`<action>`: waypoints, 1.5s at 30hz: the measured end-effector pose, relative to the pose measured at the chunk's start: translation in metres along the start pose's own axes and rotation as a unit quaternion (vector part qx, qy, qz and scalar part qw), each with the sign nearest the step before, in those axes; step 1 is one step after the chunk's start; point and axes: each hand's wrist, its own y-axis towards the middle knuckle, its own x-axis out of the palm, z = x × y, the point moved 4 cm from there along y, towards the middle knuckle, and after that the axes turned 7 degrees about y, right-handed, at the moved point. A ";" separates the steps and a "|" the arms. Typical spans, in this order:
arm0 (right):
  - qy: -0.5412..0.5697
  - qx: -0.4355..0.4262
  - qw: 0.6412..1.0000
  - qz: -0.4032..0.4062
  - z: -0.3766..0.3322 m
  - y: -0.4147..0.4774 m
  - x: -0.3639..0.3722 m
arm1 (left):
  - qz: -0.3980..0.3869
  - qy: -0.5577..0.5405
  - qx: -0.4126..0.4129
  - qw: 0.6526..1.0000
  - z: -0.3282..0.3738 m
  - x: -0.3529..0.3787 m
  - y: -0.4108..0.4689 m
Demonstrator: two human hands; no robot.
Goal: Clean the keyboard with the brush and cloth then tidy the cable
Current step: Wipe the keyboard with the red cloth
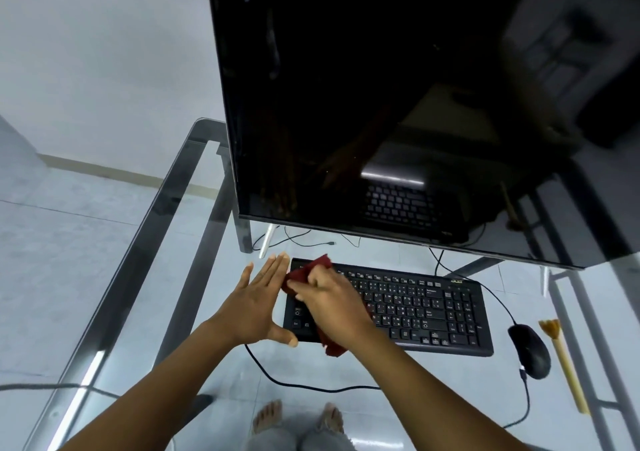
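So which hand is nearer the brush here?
Right. The right hand holds the cloth on the keyboard's left end; the brush lies beyond the mouse, far right. The left hand is farther, at the keyboard's left edge.

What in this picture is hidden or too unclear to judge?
Head view: left keys of the keyboard, covered by the right hand and cloth.
Head view: key legends, too small and blurred.
Head view: cable ends, hidden under the left hand and right arm.

a home desk setup: glass table (166,187), big monitor (381,104), tiled floor, bare feet (268,416) beneath.
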 end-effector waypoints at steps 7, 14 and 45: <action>0.064 0.073 0.990 0.101 -0.001 0.007 -0.002 | 0.022 -0.028 0.021 0.999 0.003 -0.003 0.000; 0.053 0.188 0.971 0.140 0.046 -0.010 -0.040 | 0.022 -0.038 0.053 0.998 0.005 -0.005 -0.001; 0.089 -0.009 0.996 0.017 0.000 -0.038 -0.011 | 0.015 -0.009 0.058 0.998 0.010 -0.011 0.002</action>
